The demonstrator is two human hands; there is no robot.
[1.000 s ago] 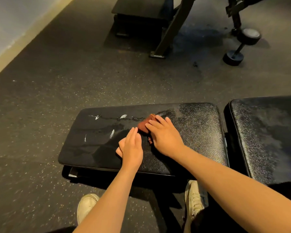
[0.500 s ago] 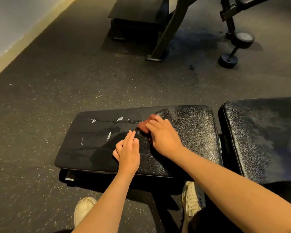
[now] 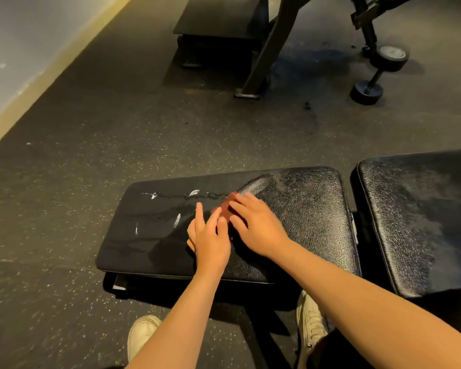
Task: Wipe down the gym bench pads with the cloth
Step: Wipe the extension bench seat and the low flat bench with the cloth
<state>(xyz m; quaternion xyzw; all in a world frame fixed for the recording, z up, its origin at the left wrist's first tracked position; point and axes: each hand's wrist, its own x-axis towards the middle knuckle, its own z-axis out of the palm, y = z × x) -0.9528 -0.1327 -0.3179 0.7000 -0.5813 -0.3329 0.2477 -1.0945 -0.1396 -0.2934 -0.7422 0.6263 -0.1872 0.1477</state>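
Most of our cloth [image 3: 225, 206] hides under our flat right hand [image 3: 257, 229]; our left hand [image 3: 210, 242] lies straight-fingered on the pad [image 3: 309, 209].

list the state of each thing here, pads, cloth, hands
left pad, wet streaks on its left part, dull speckles on its right
right pad, dull and speckled
cloth, pressed flat on the left pad
right hand, fingers straight, pressing the cloth
left hand, fingers straight, beside the cloth

The cloth [image 3: 228, 206] under the right grip [image 3: 258, 227] is rust-red. The counter [image 3: 312, 209] is black, pebble-grained, with white scuffs [image 3: 176, 221] left of the left grip [image 3: 210, 241]. The floor [image 3: 64, 209] is dark grey, speckled white.
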